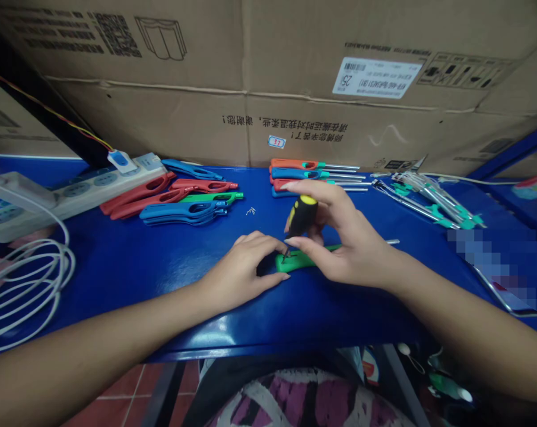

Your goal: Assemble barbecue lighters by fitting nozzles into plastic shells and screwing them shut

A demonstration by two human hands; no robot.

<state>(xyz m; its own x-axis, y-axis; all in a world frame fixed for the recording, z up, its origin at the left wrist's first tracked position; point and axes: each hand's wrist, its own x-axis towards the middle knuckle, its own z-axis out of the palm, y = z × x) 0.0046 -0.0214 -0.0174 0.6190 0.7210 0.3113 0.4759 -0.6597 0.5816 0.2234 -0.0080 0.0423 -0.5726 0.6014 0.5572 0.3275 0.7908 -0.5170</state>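
Observation:
A green stick lighter (295,260) lies on the blue table, its metal tube pointing right from under my right hand. My left hand (245,264) holds its butt end between thumb and fingers. My right hand (346,231) is closed round a screwdriver (302,214) with a black and yellow handle. The screwdriver stands tilted, its thin shaft reaching down to the lighter's body near the left fingertips. Whether the tip sits in a screw is too small to tell. My right hand covers the lighter's middle. Several tiny screws (251,211) lie just beyond my left hand.
At the back left are several coloured lighter shells (183,207) beside a power strip (85,187) and a coiled white cable (37,284). Assembled lighters (313,173) are stacked behind my hands. Metal tube parts (432,198) lie right, near a phone (504,284). A cardboard box (206,118) walls the back.

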